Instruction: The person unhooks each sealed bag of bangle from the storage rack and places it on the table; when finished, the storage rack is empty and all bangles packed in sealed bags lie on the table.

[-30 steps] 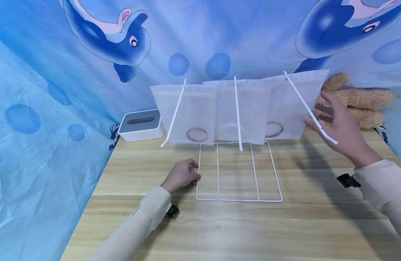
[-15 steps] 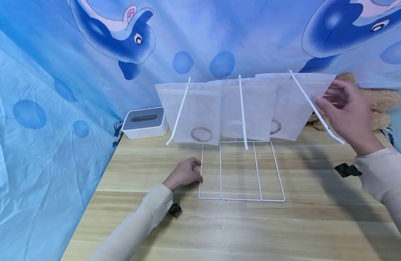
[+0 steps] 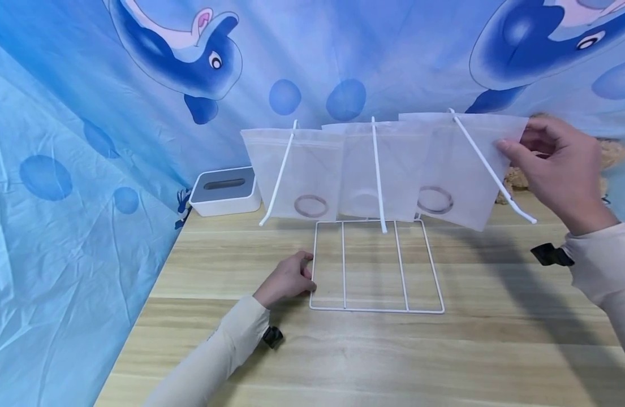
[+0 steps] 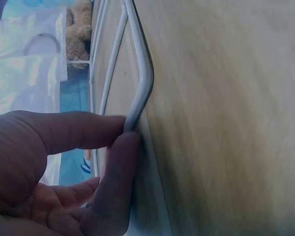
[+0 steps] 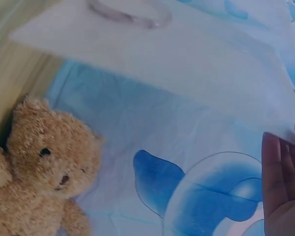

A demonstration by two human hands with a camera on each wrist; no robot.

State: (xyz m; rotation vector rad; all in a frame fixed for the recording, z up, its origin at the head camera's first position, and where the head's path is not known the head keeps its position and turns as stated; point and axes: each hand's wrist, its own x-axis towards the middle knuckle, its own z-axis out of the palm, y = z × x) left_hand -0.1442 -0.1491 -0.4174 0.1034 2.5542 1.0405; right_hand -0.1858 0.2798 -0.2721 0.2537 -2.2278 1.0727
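Note:
A white wire rack (image 3: 378,311) stands on the wooden table, three slanted prongs in its upper part. Frosted zip bags hang there side by side: a left bag (image 3: 276,169), a middle bag (image 3: 355,175) and a right bag (image 3: 460,169). Bangle-like rings show through the outer two. With thumb and finger, my left hand (image 3: 287,277) pinches the base wire on its left side; the left wrist view shows this grip near a bent corner (image 4: 146,81). Up at the right bag's top right corner, my right hand (image 3: 564,169) pinches the edge and holds it out sideways.
Behind the right hand sits a brown teddy bear (image 5: 64,152). A white tissue box (image 3: 225,200) with a grey top stands at the table's back left. Blue dolphin-print cloth (image 3: 312,51) hangs behind and to the left. The rack's prongs stick out toward me.
My right hand has moved from beside the right bag to its top corner, taken hold, and pulled it slightly rightward. The bag has swung outward, showing its ring more. My left hand stays at the base.

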